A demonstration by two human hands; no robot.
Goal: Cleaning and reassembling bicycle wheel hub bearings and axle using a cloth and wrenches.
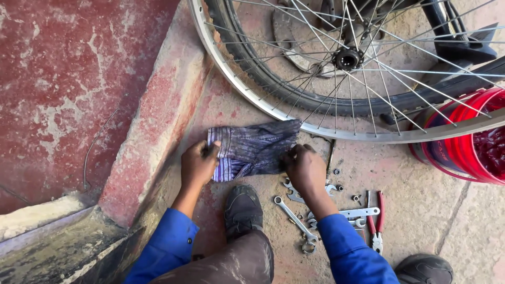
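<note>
A dark, striped cloth (252, 150) lies spread on the concrete floor just below a bicycle wheel. My left hand (199, 164) pinches the cloth's left edge. My right hand (305, 169) presses down on its right edge. Both arms wear blue sleeves. The bare metal rim (247, 93) of the spoked wheel curves right above the cloth, with the hub (347, 58) further up.
Several wrenches (294, 218) and red-handled pliers (376, 218) lie on the floor by my right forearm. A red bucket (463, 147) stands at the right behind the rim. A raised red step (152, 131) runs along the left. My dark shoes (242, 208) are below the cloth.
</note>
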